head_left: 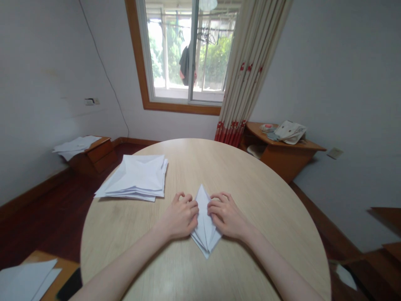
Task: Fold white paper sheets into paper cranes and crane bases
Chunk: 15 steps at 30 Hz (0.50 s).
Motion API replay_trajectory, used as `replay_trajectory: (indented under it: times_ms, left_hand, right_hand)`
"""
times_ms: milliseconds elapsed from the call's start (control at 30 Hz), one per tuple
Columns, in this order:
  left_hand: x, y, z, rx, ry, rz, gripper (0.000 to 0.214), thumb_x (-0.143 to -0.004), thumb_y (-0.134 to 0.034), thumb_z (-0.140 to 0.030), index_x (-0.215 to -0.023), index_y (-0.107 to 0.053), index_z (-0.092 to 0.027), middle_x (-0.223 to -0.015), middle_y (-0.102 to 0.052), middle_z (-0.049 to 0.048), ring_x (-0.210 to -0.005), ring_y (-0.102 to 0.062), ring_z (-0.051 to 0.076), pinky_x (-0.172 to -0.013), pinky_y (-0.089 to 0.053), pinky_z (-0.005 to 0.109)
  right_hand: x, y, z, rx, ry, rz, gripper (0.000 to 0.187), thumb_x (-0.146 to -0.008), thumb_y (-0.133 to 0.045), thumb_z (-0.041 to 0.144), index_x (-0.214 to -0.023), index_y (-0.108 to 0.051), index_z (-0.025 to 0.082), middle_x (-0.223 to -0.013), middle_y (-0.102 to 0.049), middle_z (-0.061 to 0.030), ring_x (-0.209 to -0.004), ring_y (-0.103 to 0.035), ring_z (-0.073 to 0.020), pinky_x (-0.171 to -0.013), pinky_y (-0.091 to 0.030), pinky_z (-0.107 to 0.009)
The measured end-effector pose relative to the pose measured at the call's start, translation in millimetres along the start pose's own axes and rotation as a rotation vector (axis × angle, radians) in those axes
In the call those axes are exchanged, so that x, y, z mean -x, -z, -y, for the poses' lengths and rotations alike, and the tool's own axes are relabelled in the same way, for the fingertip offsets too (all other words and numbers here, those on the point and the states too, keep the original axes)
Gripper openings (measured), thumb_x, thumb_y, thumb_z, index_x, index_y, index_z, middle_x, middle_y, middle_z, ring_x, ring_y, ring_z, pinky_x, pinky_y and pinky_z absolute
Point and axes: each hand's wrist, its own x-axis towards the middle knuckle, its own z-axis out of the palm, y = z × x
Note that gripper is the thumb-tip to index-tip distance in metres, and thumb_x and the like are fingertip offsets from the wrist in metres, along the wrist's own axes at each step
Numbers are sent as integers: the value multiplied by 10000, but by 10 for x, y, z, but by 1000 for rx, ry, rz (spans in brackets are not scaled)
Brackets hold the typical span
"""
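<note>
A white sheet of paper folded into a narrow diamond (203,221) lies on the round wooden table, one point toward the window and the other toward me. Layered flaps and a centre crease show at its near end. My left hand (183,213) grips its left edge with curled fingers, thumb toward the middle. On the opposite edge my right hand (224,213) holds the paper in the same way, fingers bent. The fingertips cover parts of both side edges. Left of my hands, a stack of creased white paper sheets (140,173) rests on the table.
The round table (266,209) has a pale wood top. Beyond it are a window (188,54) and a curtain (247,75). A corner desk (285,150) holds a bag and small items. More paper (28,280) lies on a low wooden surface at lower left.
</note>
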Motion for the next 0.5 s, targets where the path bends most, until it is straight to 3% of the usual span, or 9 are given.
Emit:
replay_trajectory:
  times_ms: [133,500]
  left_hand:
    - [0,6,11,-8,2,-6,162,-881,-474,-205,-827,-623,-172,-936,-665,59,-967,-522,244,-910,-299,444]
    - [-3,-24,37,20,-20,-3,207,-925,-459,-221,-855,-649,-175,-973,-667,52,-957,-530,225,-909,-323,409]
  right_hand:
    - [9,-19,-25,44,13,-27,174,-818,-520,126,-804,-676,202,-1082,-669,-67,-1166,-484,-274,-1012,-314,-484]
    - [23,-24,-80,-2,40,-11,287,-935,-424,179,-887,-707,192,-1096,-654,-81,-1170,-475,-253,-1017,-380,-463]
